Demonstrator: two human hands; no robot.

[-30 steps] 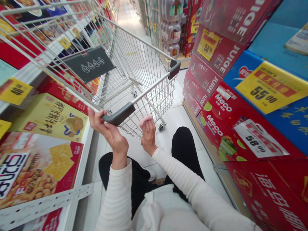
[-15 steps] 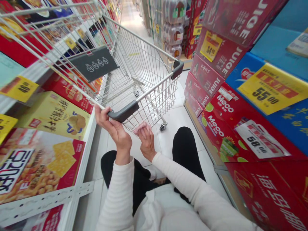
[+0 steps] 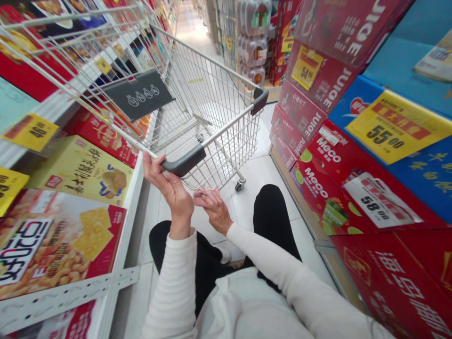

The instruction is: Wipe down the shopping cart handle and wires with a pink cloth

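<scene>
A metal shopping cart [image 3: 226, 126] with dark grey plastic corners stands tilted in my view. My left hand [image 3: 171, 190] is wrapped round its near left corner, beside the dark corner piece [image 3: 185, 160]. Just below the cart's near wire side is my right hand [image 3: 217, 212], closed on a small pink cloth [image 3: 205, 194]. The cloth lies against the lower wires near the left corner, mostly covered by the fingers. A dark sign panel [image 3: 139, 94] hangs on the cart's left side.
Shelves with boxed snacks [image 3: 63, 240] and yellow price tags [image 3: 31, 132] line the left. Stacked red drink cartons [image 3: 318, 174] rise close on the right. A cart wheel [image 3: 239, 186] rests on the tiled floor [image 3: 261, 165] before my bent knees [image 3: 273, 212].
My right hand has shifted slightly left and down with the pink cloth, closer to my left wrist. My left hand keeps its hold on the cart corner.
</scene>
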